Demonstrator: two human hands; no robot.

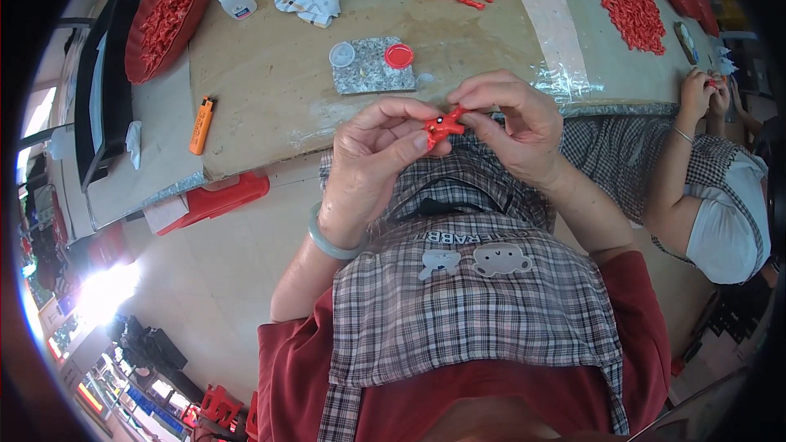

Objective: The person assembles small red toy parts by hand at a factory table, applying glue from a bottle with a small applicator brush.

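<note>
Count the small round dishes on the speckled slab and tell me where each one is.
2. The whitish dish is at the left end of the slab; the red dish is near its right end. Neither is covered.

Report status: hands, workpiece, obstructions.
Bare left hand and bare right hand pinching small glossy red figurine. Speckled grey rectangular slab beyond them. Nothing visibly in the way.

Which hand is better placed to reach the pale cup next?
Probably the left hand: it's nearer the pale cup. Both hold the red figure, so the right hand would need to hold it alone.
</note>
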